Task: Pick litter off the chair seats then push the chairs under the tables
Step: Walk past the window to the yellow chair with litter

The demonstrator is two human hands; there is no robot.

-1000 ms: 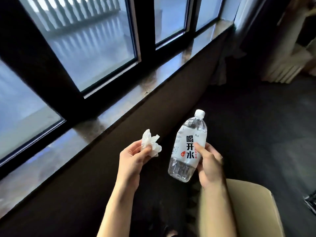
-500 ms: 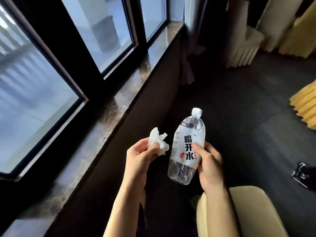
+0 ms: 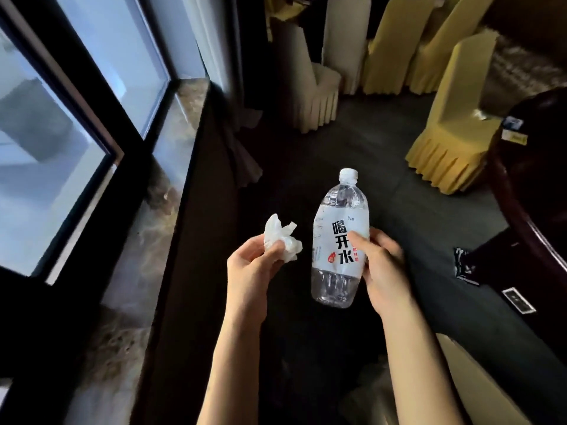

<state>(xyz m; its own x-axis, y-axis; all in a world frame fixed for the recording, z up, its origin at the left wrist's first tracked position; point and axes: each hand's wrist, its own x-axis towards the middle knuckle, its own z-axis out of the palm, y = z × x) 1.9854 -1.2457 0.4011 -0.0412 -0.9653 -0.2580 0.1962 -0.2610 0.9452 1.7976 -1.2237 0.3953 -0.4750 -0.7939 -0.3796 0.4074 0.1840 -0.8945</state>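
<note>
Tissue (image 3: 281,238) is pinched in left hand (image 3: 250,271), bottle (image 3: 339,240) gripped upright in right hand (image 3: 382,271). More litter (on the yellow chair (image 3: 454,130)) lies ahead-right, nearer the right hand.

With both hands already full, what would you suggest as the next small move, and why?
Probably tuck the crumpled tissue against the water bottle in the right hand. That would free the left hand, and the yellow-covered chair ahead seems to have litter on its seat.

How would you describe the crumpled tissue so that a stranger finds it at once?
Look at the two bare hands held out beside the window sill. The left hand pinches the crumpled tissue. Unlike the water bottle in the right hand, it is small, white and shapeless.
</note>
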